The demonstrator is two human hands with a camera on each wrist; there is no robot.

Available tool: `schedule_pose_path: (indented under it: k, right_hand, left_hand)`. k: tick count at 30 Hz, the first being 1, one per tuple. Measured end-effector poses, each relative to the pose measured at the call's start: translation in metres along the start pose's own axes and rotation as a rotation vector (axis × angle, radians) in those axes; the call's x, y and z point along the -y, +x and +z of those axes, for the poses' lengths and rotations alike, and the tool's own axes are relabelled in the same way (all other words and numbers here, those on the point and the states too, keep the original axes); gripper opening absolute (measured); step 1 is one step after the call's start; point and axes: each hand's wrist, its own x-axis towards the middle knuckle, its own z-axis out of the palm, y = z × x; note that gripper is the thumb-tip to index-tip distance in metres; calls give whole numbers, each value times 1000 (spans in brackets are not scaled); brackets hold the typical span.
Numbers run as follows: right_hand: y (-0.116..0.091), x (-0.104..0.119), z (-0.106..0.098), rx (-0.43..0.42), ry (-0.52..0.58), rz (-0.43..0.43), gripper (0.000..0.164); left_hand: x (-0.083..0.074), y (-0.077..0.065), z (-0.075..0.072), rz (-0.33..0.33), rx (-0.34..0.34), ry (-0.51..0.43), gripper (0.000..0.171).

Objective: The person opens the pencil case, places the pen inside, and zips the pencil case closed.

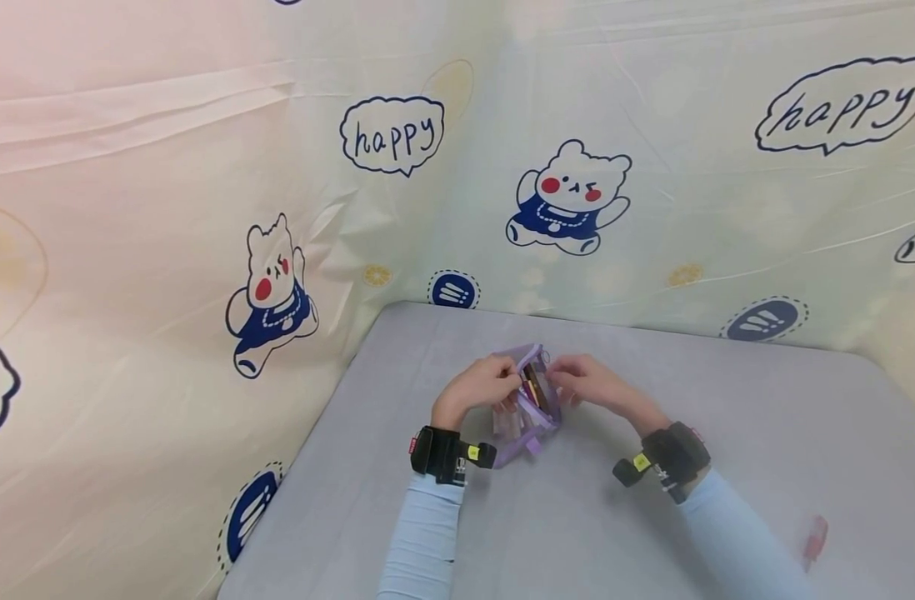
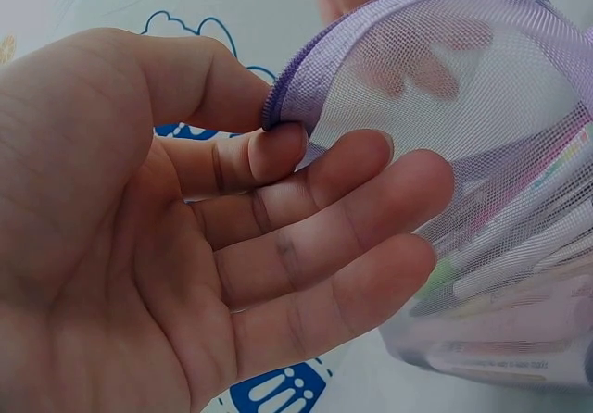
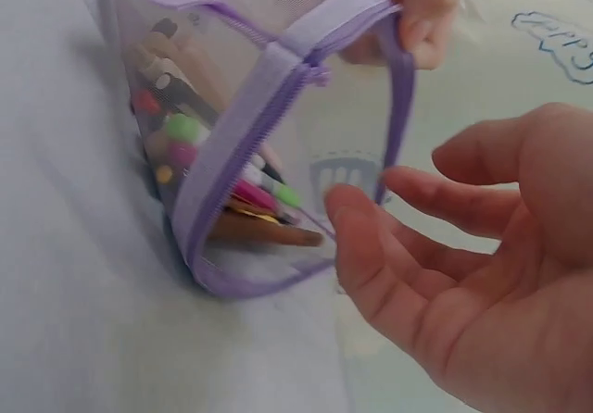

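Note:
A purple mesh pencil case [image 1: 507, 426] with a zipper stands unzipped above the grey tabletop. Several pens [image 3: 243, 191] and a brown stick-like item [image 3: 269, 231] lie inside it, seen through the mesh and the opening. My left hand [image 2: 232, 219] pinches the zipper edge [image 2: 310, 75] between thumb and index finger, the other fingers loosely extended beside the mesh. On the opposite side, my right hand [image 3: 473, 274] is at the mouth of the case. Its fingers are loosely bent, thumb apart, with nothing between them; one fingertip appears close to the purple rim.
A small pinkish-red object [image 1: 815, 540], too blurred to identify, lies on the grey table [image 1: 577, 533] at the right, near my right sleeve [image 1: 742, 533]. Behind the table hangs a patterned curtain [image 1: 675, 183] with cartoon bears.

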Motion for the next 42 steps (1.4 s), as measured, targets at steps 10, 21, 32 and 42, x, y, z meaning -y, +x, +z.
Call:
schedule_pose_path:
  k: [10, 21, 32, 42]
  right_hand:
    - [-52, -2, -28, 72, -222, 13, 25]
    - [-122, -22, -74, 166, -309, 110, 32]
    - [-200, -65, -93, 174, -363, 201, 27]
    - [-237, -95, -89, 128, -380, 556, 29]
  left_hand:
    - [3, 1, -1, 11, -12, 10, 16]
    - [2, 6, -7, 11, -9, 28, 16]
    - [-3, 12, -2, 9, 20, 27, 16]
    - [-4, 13, 0, 7, 31, 17, 15]
